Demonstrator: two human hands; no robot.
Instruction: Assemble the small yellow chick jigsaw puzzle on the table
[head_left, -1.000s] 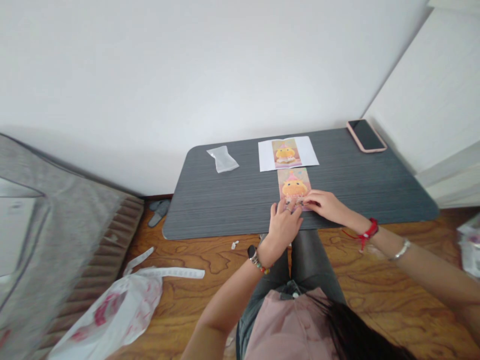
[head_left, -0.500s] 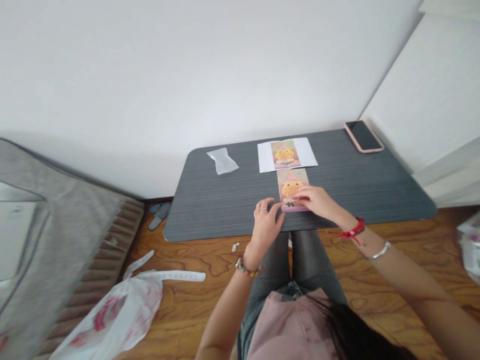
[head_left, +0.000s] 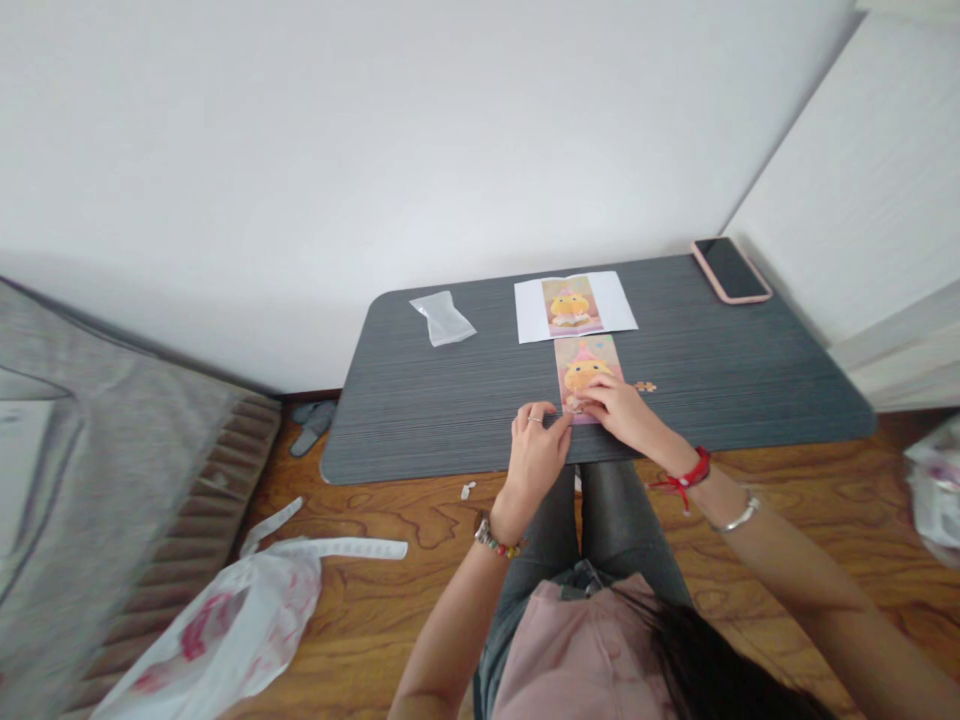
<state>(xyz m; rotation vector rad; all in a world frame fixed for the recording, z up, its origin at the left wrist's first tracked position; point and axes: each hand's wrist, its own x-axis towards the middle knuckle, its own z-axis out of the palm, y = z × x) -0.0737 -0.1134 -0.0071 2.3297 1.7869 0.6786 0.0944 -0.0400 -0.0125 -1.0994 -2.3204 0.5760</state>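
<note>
A small jigsaw puzzle (head_left: 586,372) showing a yellow cartoon chick in a pink hat lies on the dark grey table (head_left: 465,400). My right hand (head_left: 619,412) rests on the puzzle's lower edge, fingertips pressing at its bottom left corner. My left hand (head_left: 538,450) sits just left of the puzzle with fingers curled, touching its near left corner. A loose puzzle piece (head_left: 644,387) lies on the table right of the puzzle. Behind the puzzle is a white reference sheet (head_left: 575,306) printed with the same chick picture.
A clear plastic bag (head_left: 442,319) lies at the table's back left. A pink-cased phone (head_left: 730,270) is at the back right corner. White plastic bags (head_left: 225,625) and paper strips lie on the wooden floor left; a grey mattress (head_left: 90,480) stands beyond.
My left hand slid from the puzzle's bottom edge to its left side. My right hand drew back toward the bottom left corner, uncovering a loose piece to the right of the puzzle.
</note>
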